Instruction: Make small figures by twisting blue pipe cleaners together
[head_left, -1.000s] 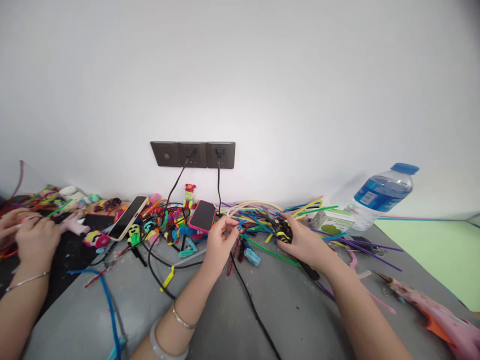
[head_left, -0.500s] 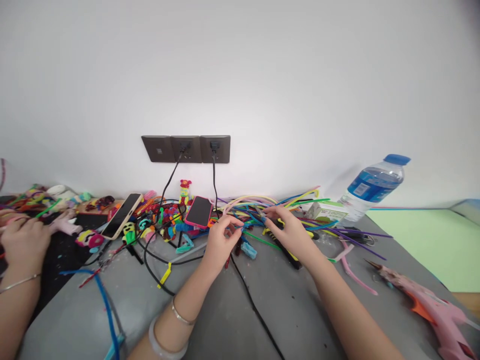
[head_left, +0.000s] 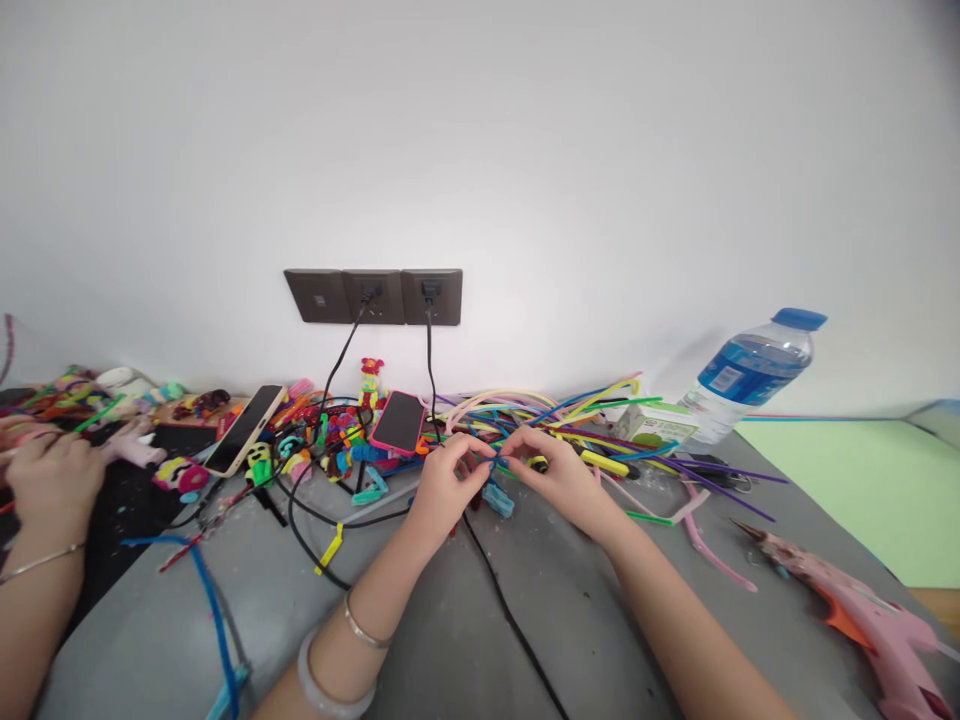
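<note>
My left hand is closed in a pinch on a small blue pipe cleaner piece. My right hand pinches the same piece from the other side, so the fingertips of both hands nearly touch. Fingers cover most of the piece. Just below them on the grey table lies a folded light blue fuzzy bundle. Behind my hands spreads a heap of loose pipe cleaners in many colours. A yellow-handled tool lies partly hidden beyond my right hand.
A pink glue gun lies at the right, near a tilted water bottle. Two phones, one pink-cased and one beige-cased, rest among small figures. Black cords cross the table. Another person's hand works at far left.
My right hand has moved left and slightly down, bringing its fingertips to those of my left hand at the blue piece. My left hand has barely shifted.
</note>
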